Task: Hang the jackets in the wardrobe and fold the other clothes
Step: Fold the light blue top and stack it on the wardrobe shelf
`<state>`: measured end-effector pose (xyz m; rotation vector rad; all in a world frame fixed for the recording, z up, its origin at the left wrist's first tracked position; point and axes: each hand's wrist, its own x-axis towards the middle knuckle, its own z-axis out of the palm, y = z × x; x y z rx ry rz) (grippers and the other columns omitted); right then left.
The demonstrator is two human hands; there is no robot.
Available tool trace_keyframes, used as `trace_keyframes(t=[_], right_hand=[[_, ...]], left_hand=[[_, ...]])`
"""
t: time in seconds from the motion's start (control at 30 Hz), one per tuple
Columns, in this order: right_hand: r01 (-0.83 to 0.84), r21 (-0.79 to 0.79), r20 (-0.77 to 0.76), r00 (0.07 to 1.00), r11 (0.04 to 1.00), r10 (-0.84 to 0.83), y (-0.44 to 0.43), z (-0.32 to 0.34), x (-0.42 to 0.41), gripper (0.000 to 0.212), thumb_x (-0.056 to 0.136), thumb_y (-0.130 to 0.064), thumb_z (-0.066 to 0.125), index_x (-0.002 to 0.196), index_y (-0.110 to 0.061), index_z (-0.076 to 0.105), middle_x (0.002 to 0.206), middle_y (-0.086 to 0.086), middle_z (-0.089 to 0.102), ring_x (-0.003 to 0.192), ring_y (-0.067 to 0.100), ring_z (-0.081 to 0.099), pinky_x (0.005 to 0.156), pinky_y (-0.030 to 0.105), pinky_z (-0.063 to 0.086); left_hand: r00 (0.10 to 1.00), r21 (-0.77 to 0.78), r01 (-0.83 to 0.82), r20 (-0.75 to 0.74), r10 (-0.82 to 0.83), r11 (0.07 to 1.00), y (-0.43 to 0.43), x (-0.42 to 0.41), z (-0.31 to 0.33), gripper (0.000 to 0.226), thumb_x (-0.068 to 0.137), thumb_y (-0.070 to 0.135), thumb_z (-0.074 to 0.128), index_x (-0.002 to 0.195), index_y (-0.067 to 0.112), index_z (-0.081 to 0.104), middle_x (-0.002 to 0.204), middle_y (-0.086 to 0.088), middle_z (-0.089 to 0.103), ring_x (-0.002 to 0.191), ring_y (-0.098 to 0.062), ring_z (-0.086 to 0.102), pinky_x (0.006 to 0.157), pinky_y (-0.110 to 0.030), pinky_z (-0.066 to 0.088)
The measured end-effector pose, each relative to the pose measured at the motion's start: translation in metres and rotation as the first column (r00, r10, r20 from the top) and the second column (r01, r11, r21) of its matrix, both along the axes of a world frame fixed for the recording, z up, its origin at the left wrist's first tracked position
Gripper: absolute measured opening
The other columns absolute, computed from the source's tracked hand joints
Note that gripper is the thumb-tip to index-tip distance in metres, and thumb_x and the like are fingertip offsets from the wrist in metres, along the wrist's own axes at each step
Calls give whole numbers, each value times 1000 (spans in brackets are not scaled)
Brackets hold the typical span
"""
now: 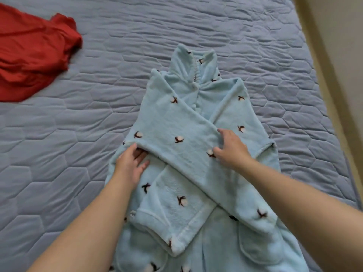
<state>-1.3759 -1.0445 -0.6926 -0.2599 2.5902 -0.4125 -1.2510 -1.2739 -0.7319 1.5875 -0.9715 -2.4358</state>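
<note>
A light blue fleece garment (188, 122) with small dark flower prints lies flat on the bed, collar pointing away from me. Both of its sleeves are folded inward and cross over the chest. My left hand (130, 163) rests at the lower left edge of the upper crossed sleeve, fingertips tucked under its fold. My right hand (230, 148) presses on the same sleeve further right, thumb and fingers pinching the fabric. A red garment (31, 55) lies crumpled at the bed's far left.
The bed is covered with a grey-blue quilted spread (78, 134) with a hexagon stitch. Its right edge (334, 114) runs diagonally, with a beige floor or wall strip beyond it.
</note>
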Motion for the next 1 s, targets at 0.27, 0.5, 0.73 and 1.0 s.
trace_keyframes(t=[0.27, 0.5, 0.73, 1.0], right_hand=[[-231, 9, 28, 973, 973, 230, -127, -54, -42, 74, 85, -40, 62, 146, -15, 28, 152, 10, 29, 139, 27, 29, 114, 43, 26], [-228, 293, 45, 973, 929, 225, -135, -113, -15, 81, 95, -50, 37, 151, -22, -14, 157, 0, -26, 145, 29, -21, 112, 62, -9], [-223, 319, 97, 975, 921, 202, -139, -117, -21, 89, 92, -53, 42, 149, -24, -20, 156, 0, -28, 143, 31, -24, 111, 62, -9], [68, -115, 87, 995, 991, -58, -198, -36, -145, 49, 83, -54, 58, 113, -16, 52, 103, 6, 55, 96, 28, 56, 75, 33, 47]], left_hand=[[974, 54, -41, -221, 52, 998, -12, 11, -42, 20, 101, 20, 42, 100, 16, 61, 92, -1, 69, 86, -12, 63, 81, -29, 49], [980, 11, 70, -186, -67, 997, -16, 16, -48, 15, 99, 12, 46, 103, 14, 61, 104, -2, 66, 99, -13, 62, 82, -26, 49], [997, -128, 44, -58, -52, 991, -12, 9, -53, 19, 90, 16, 63, 108, 12, 66, 104, -1, 70, 96, -11, 64, 84, -28, 50], [1000, -122, -1, 16, 3, 993, 2, -20, -51, 12, 88, 28, 66, 92, 17, 68, 84, 6, 73, 72, -6, 67, 56, -17, 50]])
